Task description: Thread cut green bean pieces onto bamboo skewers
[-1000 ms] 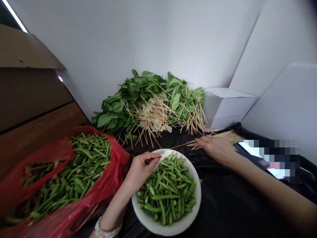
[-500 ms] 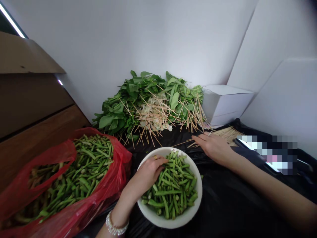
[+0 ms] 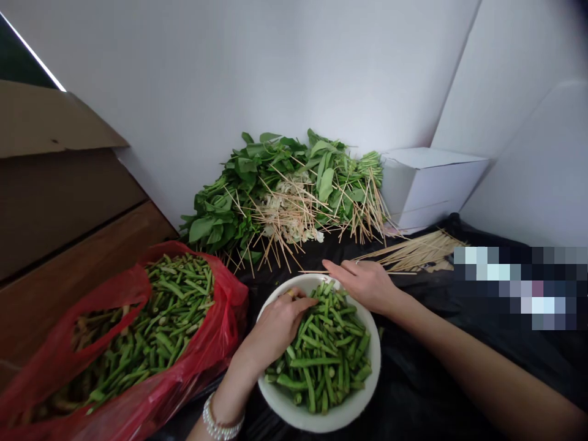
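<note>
A white bowl point(image 3: 374, 373) stands in front of me, heaped with cut lengths of green bean point(image 3: 321, 361). My left hand point(image 3: 280, 324), wearing a ring and a beaded bracelet, reaches over the bowl's left side. Its fingers curl and close on beans at the top of the heap; the tips are partly hidden. My right hand point(image 3: 367, 285) is just past the bowl's far right rim, its fingers closed around a thin wooden skewer point(image 3: 315, 272). The skewer lies sideways, its left end sticking out beyond the fingers.
A red plastic bag point(image 3: 229, 306) full of cut beans lies at the left. Leafy greens point(image 3: 220, 211) on skewers are piled at the back. Loose skewers point(image 3: 427, 251) lie at the right, near a white box point(image 3: 432, 184) and a pixelated patch. Black plastic sheeting point(image 3: 422, 380) covers the surface.
My right hand has moved left and toward the bowl from beside the loose skewers, bringing a skewer with it. The left hand stays in the beans. The view has shifted slightly.
</note>
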The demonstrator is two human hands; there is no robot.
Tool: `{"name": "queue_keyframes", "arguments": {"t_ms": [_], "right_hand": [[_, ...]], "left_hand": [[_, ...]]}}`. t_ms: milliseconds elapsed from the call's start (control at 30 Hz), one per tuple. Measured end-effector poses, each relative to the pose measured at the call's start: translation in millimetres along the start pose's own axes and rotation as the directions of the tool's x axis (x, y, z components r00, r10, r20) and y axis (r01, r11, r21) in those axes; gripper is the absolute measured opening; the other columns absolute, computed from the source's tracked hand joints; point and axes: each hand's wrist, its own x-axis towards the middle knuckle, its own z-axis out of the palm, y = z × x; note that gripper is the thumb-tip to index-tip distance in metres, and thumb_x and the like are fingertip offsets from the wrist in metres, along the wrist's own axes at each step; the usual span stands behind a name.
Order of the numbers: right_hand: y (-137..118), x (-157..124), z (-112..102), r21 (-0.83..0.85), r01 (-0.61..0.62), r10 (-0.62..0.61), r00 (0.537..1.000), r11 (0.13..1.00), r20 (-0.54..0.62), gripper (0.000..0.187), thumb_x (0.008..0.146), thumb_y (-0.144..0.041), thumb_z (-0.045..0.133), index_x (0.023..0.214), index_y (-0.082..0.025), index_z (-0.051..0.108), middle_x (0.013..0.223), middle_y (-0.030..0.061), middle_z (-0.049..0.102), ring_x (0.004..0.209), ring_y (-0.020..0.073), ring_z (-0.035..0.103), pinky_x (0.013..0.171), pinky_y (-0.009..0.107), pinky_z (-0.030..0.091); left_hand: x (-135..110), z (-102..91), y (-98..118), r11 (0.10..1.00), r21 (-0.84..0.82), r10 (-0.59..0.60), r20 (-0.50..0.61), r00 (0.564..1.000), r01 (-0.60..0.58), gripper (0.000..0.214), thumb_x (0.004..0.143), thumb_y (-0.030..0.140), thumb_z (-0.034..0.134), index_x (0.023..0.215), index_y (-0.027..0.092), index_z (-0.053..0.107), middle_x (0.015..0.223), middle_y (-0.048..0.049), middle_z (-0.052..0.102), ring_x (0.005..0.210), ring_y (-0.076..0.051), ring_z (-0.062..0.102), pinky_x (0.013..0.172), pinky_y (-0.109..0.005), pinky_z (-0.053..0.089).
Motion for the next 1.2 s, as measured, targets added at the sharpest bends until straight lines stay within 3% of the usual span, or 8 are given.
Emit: {"name": "queue_keyframes", "arguments": {"t_ms": [167, 367, 567, 633, 733, 867, 1033, 1200], "right_hand": [[0, -4, 1, 0.067, -0.012, 0.013, 1.000, 0.998, -0.009, 0.031, 0.098, -0.026, 0.047, 0.122, -0.016, 0.063, 0.074, 0.0021, 0.064, 0.061, 0.0097, 0.054, 0.057, 0.026, 0.035], [0, -6, 0, 0.066, -0.017, 0.018, 1.000, 0.998, -0.002, 0.031, 0.098, -0.025, 0.046, 0.122, -0.016, 0.063, 0.074, 0.0016, 0.065, 0.061, 0.0109, 0.055, 0.058, 0.027, 0.036], [3, -4, -3, 0.073, -0.092, 0.090, 0.995, 0.993, 0.029, 0.033, 0.098, -0.023, 0.041, 0.123, -0.014, 0.060, 0.078, 0.0028, 0.067, 0.064, 0.0127, 0.058, 0.060, 0.026, 0.037], [2, -3, -6, 0.098, -0.116, 0.115, 0.993, 0.988, 0.008, 0.030, 0.098, -0.021, 0.039, 0.116, -0.013, 0.061, 0.081, 0.0040, 0.068, 0.066, 0.0127, 0.058, 0.060, 0.026, 0.037], [-2, 0, -12, 0.130, -0.088, 0.094, 0.995, 0.988, -0.036, 0.027, 0.097, -0.017, 0.038, 0.103, -0.013, 0.064, 0.077, 0.0040, 0.067, 0.063, 0.0123, 0.057, 0.060, 0.025, 0.037], [-6, 1, -22, 0.133, 0.038, -0.017, 0.988, 0.990, -0.156, 0.024, 0.094, -0.015, 0.044, 0.106, -0.012, 0.065, 0.073, 0.0031, 0.064, 0.062, 0.0121, 0.054, 0.062, 0.026, 0.038], [-8, 0, -23, 0.099, 0.093, -0.071, 0.976, 0.991, -0.203, 0.025, 0.092, -0.012, 0.049, 0.109, -0.013, 0.067, 0.066, 0.0001, 0.057, 0.057, 0.0118, 0.047, 0.057, 0.027, 0.036], [-7, -3, -20, 0.098, 0.091, -0.071, 0.979, 0.991, -0.189, 0.027, 0.092, -0.011, 0.050, 0.114, -0.013, 0.066, 0.068, 0.0002, 0.056, 0.058, 0.0116, 0.045, 0.056, 0.027, 0.035]], "left_hand": [[2, 2.1, -4, 0.998, 0.010, -0.057, -0.027, 0.998, 0.057, 0.019, 0.093, 0.021, 0.049, 0.101, 0.022, 0.067, 0.099, -0.0062, 0.060, 0.090, -0.020, 0.060, 0.085, -0.033, 0.049], [1, 0.9, -5, 0.988, -0.113, -0.108, -0.019, 0.994, 0.106, 0.005, 0.086, 0.019, 0.058, 0.088, 0.021, 0.063, 0.090, -0.0034, 0.064, 0.088, -0.021, 0.060, 0.080, -0.032, 0.047], [5, -2.3, -6, 0.954, -0.267, -0.172, -0.119, 0.978, 0.136, 0.025, 0.089, 0.020, 0.054, 0.111, 0.022, 0.067, 0.099, -0.0053, 0.070, 0.092, -0.021, 0.063, 0.086, -0.034, 0.046], [5, -4.9, -6, 0.911, -0.377, -0.238, -0.155, 0.959, 0.166, 0.024, 0.089, 0.023, 0.056, 0.108, 0.020, 0.069, 0.100, -0.0059, 0.071, 0.091, -0.021, 0.063, 0.084, -0.032, 0.046], [5, -8.6, -5, 0.762, -0.613, -0.361, -0.137, 0.923, 0.207, 0.019, 0.085, 0.030, 0.063, 0.097, 0.017, 0.072, 0.092, -0.0046, 0.072, 0.079, -0.018, 0.063, 0.073, -0.028, 0.047], [5, -10.7, -4, 0.457, -0.864, -0.485, -0.046, 0.873, 0.209, 0.025, 0.075, 0.033, 0.076, 0.094, 0.017, 0.075, 0.080, -0.0018, 0.073, 0.062, -0.010, 0.056, 0.058, -0.021, 0.042], [7, -11.6, -5, 0.189, -0.971, -0.614, -0.001, 0.789, 0.145, 0.031, 0.061, 0.030, 0.088, 0.086, 0.017, 0.078, 0.069, -0.0003, 0.071, 0.054, -0.005, 0.051, 0.053, -0.016, 0.039], [7, -11.9, -3, 0.035, -0.995, -0.626, 0.049, 0.778, 0.090, 0.032, 0.055, 0.026, 0.091, 0.082, 0.016, 0.078, 0.069, -0.0009, 0.073, 0.057, -0.005, 0.058, 0.058, -0.015, 0.046]]}}
